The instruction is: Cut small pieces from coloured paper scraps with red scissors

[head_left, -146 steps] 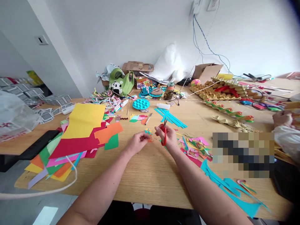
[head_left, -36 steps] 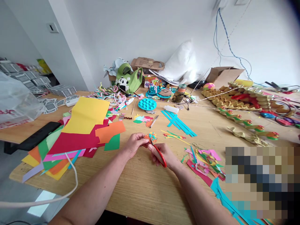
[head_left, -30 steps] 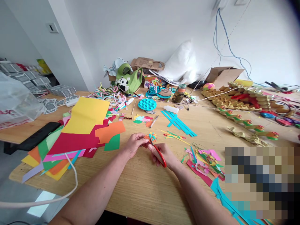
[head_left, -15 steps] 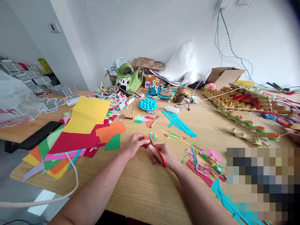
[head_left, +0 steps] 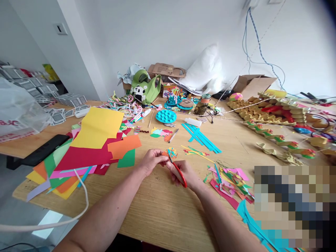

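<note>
My right hand is wrapped around red-handled scissors, their dark blades pointing up and left toward my other hand. Between the thumb and fingers of my left hand is a small piece of orange paper, right at the blades. How far the blades are apart is too small to tell. Just beyond the tips lies a little heap of tiny paper bits in yellow, blue and orange. Thin coloured paper strips rest to the right of that heap.
Coloured sheets, topped by a yellow sheet, are piled at left. Paper scraps lie right of my hands. Farther back are blue strips, a pen, a blue round piece and a glass jar. Egg cartons stand at right.
The camera view has shifted very slightly. Both hands, the scissors and the orange paper stay in nearly the same place.
</note>
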{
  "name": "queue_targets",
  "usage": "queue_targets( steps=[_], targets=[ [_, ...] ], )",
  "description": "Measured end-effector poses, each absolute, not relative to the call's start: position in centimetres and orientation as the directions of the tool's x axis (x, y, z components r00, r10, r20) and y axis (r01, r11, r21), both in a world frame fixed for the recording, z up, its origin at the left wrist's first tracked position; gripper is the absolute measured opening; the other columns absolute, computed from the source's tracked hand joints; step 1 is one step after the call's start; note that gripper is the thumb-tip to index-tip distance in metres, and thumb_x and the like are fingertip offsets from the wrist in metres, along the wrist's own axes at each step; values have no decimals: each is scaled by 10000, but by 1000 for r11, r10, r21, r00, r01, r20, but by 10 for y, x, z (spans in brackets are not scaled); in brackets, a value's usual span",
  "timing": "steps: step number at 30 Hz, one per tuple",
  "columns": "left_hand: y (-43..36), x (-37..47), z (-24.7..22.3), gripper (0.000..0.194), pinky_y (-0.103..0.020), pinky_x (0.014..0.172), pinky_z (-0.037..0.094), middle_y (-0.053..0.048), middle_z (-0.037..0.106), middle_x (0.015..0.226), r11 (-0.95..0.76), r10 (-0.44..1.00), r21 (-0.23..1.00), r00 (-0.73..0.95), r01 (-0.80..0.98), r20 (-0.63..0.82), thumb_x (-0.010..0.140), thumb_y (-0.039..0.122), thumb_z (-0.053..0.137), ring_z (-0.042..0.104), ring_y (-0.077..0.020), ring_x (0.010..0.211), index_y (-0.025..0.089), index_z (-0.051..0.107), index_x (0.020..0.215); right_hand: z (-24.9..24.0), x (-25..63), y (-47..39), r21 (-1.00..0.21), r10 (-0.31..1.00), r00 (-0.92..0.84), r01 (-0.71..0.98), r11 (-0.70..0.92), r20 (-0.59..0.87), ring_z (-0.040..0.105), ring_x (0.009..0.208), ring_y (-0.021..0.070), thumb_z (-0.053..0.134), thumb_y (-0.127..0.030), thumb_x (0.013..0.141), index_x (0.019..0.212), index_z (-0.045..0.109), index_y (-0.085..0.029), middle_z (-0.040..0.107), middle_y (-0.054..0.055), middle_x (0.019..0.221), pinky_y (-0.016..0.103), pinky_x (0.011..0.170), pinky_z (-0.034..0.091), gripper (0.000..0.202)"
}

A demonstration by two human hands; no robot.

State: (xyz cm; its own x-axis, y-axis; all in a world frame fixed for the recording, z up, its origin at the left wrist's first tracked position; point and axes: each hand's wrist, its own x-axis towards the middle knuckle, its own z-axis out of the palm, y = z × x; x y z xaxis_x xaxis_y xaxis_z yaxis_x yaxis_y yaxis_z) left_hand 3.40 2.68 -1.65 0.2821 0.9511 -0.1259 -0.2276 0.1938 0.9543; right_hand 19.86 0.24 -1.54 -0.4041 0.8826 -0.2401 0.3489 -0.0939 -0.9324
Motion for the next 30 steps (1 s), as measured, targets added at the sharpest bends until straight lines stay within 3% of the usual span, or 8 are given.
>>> queue_targets(
  steps=[30],
  targets=[
    [30,30,-20,158,-222,561,346,13,563,619,205,934,960,332,-193,-133,640,255,706,466,-79,570,129,612,651,-11,196,2,-916,892,-357,377,-136,-279,487,314,90,603,-670,724,536,470,-177,521,-21,421,173,302,304,544]
  ],
)
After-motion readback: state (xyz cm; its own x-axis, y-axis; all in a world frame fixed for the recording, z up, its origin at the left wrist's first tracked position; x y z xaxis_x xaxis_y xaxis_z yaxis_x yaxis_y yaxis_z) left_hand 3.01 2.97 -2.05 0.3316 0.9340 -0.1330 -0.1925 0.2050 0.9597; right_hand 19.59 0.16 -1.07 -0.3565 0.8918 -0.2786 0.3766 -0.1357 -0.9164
